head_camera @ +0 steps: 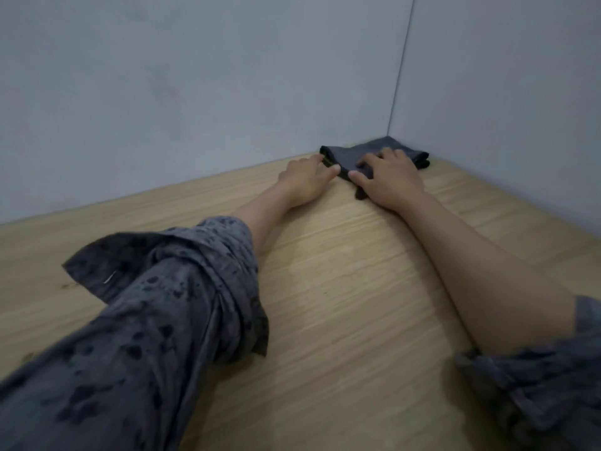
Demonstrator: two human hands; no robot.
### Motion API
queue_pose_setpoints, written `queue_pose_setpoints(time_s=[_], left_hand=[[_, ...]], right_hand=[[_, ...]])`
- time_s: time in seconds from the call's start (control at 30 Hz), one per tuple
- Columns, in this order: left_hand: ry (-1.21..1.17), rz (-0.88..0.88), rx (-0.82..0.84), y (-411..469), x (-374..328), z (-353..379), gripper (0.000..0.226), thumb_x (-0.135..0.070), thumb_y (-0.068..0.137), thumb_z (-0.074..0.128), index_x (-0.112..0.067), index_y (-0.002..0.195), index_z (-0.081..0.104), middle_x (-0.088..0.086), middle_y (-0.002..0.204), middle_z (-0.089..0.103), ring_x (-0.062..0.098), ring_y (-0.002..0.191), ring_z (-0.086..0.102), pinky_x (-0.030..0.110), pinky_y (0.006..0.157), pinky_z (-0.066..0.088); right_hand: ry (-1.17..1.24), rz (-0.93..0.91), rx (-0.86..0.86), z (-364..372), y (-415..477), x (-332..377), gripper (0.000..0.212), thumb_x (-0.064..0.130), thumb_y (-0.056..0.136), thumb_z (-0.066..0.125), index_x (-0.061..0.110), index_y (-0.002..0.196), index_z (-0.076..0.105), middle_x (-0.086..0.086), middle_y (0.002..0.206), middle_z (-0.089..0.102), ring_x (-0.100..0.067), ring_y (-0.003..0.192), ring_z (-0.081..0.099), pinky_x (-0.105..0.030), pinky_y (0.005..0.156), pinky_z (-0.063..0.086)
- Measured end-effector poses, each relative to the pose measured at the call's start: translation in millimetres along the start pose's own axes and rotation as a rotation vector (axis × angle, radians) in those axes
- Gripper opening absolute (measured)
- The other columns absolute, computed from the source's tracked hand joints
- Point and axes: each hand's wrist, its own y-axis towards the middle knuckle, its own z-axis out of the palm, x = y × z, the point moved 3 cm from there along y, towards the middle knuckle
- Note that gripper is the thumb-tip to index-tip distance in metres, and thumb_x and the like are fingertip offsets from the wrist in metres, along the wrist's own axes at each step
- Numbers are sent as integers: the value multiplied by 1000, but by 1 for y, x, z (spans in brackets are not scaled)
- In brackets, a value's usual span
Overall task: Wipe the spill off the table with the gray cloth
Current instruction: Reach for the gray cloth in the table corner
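The dark gray cloth (353, 155) lies folded in the far corner of the light wooden table (341, 320), against both walls. My left hand (304, 179) reaches its left edge, with thumb and fingertips closed on the cloth's near corner. My right hand (388, 180) lies on top of the cloth with fingers spread and the thumb pressed over a fold; a bit of cloth pokes out under the palm. A faint paler, shiny patch (322, 265) shows on the wood between my forearms. Whether it is liquid I cannot tell.
Two grey-white walls (195, 92) meet at the corner behind the cloth and close off the table's far and right sides. My rolled-up patterned grey sleeves (169, 304) hang over the near table. A few small dark specks (67, 284) mark the wood at left.
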Motion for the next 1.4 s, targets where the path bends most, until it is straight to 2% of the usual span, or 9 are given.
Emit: queue_pose_setpoints(time_s=[0.23, 0.37, 0.5, 0.63, 0.73, 0.93, 1.07, 1.2, 1.4], left_hand=[[-335, -192, -143, 9, -9, -2, 83, -50, 83, 59, -11, 146, 21, 13, 149, 38, 33, 137, 36, 40, 110, 32], [-370, -220, -136, 7, -7, -8, 66, -32, 69, 80, -1, 121, 55, 8, 114, 61, 22, 109, 57, 29, 84, 45], [-398, -220, -34, 9, -5, -16, 44, -27, 67, 82, -5, 103, 71, 7, 102, 69, 21, 96, 63, 29, 83, 50], [-516, -144, -6, 1, -8, -20, 32, -22, 75, 76, -4, 101, 69, 8, 94, 66, 19, 86, 60, 28, 74, 48], [-592, -142, 13, -9, -10, -19, 33, -18, 78, 73, -1, 106, 67, 11, 97, 66, 22, 89, 61, 36, 86, 52], [-855, -93, -9, -54, -33, -41, 24, -19, 88, 62, -4, 107, 62, 7, 93, 64, 14, 79, 60, 20, 63, 49], [-919, -36, -28, -107, -47, -78, 33, -24, 93, 54, -6, 120, 59, 10, 115, 66, 21, 102, 62, 27, 81, 52], [-972, 4, 11, -171, -54, -103, 36, -23, 95, 50, -8, 128, 54, 9, 122, 63, 22, 109, 61, 28, 81, 51], [-895, 12, -35, -255, -49, -116, 32, -27, 94, 52, -8, 119, 60, 8, 114, 66, 21, 104, 63, 31, 86, 51]], right_hand=[[547, -155, 144, -16, -12, 5, 31, 46, 81, 67, 18, 93, 74, -5, 99, 69, -14, 97, 58, -27, 81, 43], [775, -92, 59, -22, -8, 3, 21, 39, 80, 71, 19, 79, 70, 1, 76, 67, -10, 74, 62, -26, 73, 48], [612, -37, -77, -16, 3, -1, 21, 33, 89, 61, 15, 94, 70, 2, 90, 66, -13, 89, 58, -22, 69, 43], [522, 7, 12, -6, 3, -2, 33, 39, 92, 53, 13, 106, 69, -11, 114, 67, -28, 110, 57, -38, 90, 45], [509, 44, 44, -8, -7, 2, 38, 45, 92, 48, 18, 112, 65, -12, 122, 63, -31, 119, 52, -45, 98, 45], [748, 122, 46, -43, -47, 28, 47, 51, 96, 37, 16, 118, 59, -7, 124, 60, -23, 112, 55, -32, 85, 40], [935, 146, 64, -82, -85, 58, 59, 59, 95, 30, 15, 129, 49, -2, 130, 55, -22, 122, 51, -37, 97, 40], [1181, 267, 166, -103, -132, 93, 72, 70, 88, 27, 23, 141, 39, 2, 135, 49, -23, 122, 48, -45, 89, 44], [1258, 224, 21, -117, -189, 131, 43, 50, 95, 41, 12, 110, 56, -7, 109, 64, -20, 93, 60, -37, 82, 50]])
